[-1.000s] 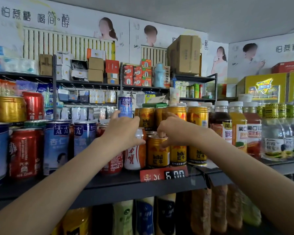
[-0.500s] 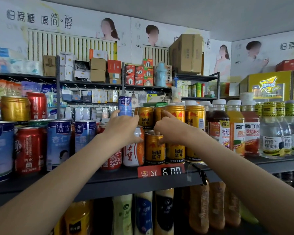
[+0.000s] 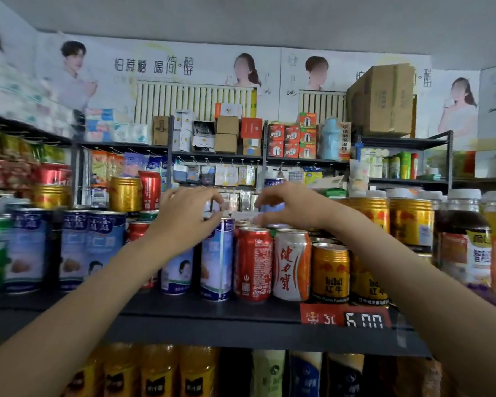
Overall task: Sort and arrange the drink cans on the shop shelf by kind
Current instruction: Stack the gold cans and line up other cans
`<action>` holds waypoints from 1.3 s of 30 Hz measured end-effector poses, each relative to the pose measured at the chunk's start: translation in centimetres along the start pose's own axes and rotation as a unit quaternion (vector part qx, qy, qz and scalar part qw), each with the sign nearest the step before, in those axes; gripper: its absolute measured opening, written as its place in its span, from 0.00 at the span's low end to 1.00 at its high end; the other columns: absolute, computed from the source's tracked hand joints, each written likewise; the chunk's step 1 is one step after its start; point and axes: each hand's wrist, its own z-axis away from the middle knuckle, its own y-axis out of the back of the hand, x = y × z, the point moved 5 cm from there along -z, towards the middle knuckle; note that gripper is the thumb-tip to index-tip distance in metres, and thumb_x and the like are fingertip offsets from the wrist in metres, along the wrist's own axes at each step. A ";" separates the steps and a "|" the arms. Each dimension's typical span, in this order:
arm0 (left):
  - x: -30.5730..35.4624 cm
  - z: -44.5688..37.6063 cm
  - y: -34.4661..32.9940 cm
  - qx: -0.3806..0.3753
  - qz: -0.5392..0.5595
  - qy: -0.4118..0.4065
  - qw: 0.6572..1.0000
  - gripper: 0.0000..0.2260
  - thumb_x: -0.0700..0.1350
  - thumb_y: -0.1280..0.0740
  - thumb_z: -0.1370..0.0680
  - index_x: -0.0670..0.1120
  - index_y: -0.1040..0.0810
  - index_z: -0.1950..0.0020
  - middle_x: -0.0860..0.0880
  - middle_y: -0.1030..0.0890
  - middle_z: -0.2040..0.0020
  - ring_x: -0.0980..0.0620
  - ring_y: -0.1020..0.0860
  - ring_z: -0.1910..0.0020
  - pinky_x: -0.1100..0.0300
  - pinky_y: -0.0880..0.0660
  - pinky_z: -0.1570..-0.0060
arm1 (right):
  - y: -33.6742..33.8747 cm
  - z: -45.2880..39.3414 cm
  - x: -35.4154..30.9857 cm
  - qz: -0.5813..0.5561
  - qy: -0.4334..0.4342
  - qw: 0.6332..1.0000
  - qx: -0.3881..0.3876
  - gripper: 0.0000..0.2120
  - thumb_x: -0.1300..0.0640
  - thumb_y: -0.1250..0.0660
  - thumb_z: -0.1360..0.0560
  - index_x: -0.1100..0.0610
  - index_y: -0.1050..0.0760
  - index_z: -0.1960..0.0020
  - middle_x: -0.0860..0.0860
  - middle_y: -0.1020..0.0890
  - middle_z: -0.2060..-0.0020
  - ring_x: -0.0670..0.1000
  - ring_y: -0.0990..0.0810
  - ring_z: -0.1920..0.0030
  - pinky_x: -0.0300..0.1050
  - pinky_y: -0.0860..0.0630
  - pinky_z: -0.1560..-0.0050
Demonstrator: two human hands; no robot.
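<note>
Blurred left hand [image 3: 184, 222] hides blue can [image 3: 216, 259] top.

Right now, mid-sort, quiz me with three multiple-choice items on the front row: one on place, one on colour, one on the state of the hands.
1. What stands directly left of the white-and-orange can in the front row?
A. a gold can
B. the red cola can
C. a bottle

2. What colour is the tag on the shelf edge?
A. red
B. green
C. blue

3. How are the left hand and right hand?
A. both closed in a grip around cans
B. one at the person's side
C. both raised above the can tops, fingers spread, closed on nothing

Answers: 1 B, the cola can touches its left side, and the gold Red Bull can is on its right. 2 A, the tag is red with pale digits. 3 C, the fingers are spread above the cans with nothing between them.
</note>
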 end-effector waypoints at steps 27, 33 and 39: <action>-4.3 -1.2 6.4 0.043 0.240 0.080 0.966 0.11 0.48 0.29 0.30 0.51 0.32 0.61 0.55 0.25 0.54 0.61 0.27 0.57 0.62 0.28 0.58 | -3.1 -5.5 -1.8 -0.047 -0.039 0.997 -0.036 0.11 0.55 0.28 0.29 0.53 0.26 0.49 0.52 0.21 0.48 0.51 0.23 0.46 0.49 0.26 0.41; -5.2 -0.1 7.3 0.002 0.186 0.066 0.980 0.11 0.50 0.28 0.30 0.50 0.30 0.60 0.52 0.22 0.51 0.56 0.24 0.52 0.52 0.25 0.49 | -8.7 -9.6 -2.5 0.105 -0.055 0.978 -0.173 0.24 0.52 0.28 0.30 0.57 0.28 0.36 0.54 0.28 0.36 0.56 0.29 0.36 0.54 0.32 0.35; -5.9 0.3 6.8 -0.010 0.168 0.056 0.984 0.11 0.50 0.28 0.31 0.48 0.29 0.59 0.53 0.22 0.58 0.58 0.24 0.57 0.52 0.25 0.51 | -11.0 -11.9 -2.2 0.093 -0.092 0.973 -0.189 0.21 0.49 0.29 0.30 0.58 0.27 0.41 0.55 0.26 0.39 0.56 0.27 0.40 0.48 0.29 0.42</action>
